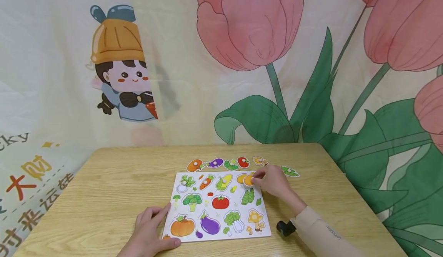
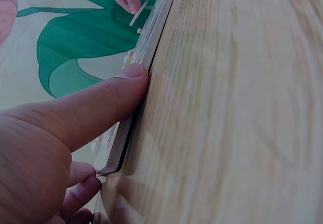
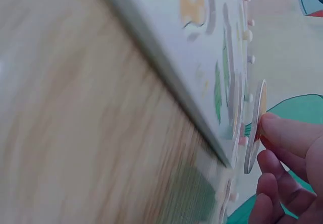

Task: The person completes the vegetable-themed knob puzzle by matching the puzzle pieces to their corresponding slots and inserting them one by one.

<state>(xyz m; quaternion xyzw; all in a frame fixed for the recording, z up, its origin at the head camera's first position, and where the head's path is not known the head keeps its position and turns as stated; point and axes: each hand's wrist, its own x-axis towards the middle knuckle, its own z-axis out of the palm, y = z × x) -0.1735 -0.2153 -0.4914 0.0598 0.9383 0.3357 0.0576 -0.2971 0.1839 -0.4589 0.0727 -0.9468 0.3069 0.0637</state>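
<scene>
A white vegetable puzzle board (image 1: 216,222) lies flat on the table. My left hand (image 1: 147,228) holds its front left corner, the thumb at the front edge and fingers along the left side; the thumb (image 2: 108,95) shows against the edge in the left wrist view. Over the top right corner, my right hand (image 1: 273,180) pinches a round orange-yellow puzzle piece (image 1: 248,180) between thumb and fingers. In the right wrist view this piece (image 3: 256,128) stands tilted on edge, close over the board. A similar printed orange-yellow shape (image 1: 241,178) shows beside it.
Behind the board lie loose pieces: an orange one (image 1: 195,165), an eggplant (image 1: 216,163), a green vegetable (image 1: 230,164), a tomato (image 1: 243,162) and mushrooms (image 1: 260,161). A green piece (image 1: 289,171) lies to the right. Knobbed carrot (image 1: 206,182) and corn (image 1: 224,182) pieces sit on the board.
</scene>
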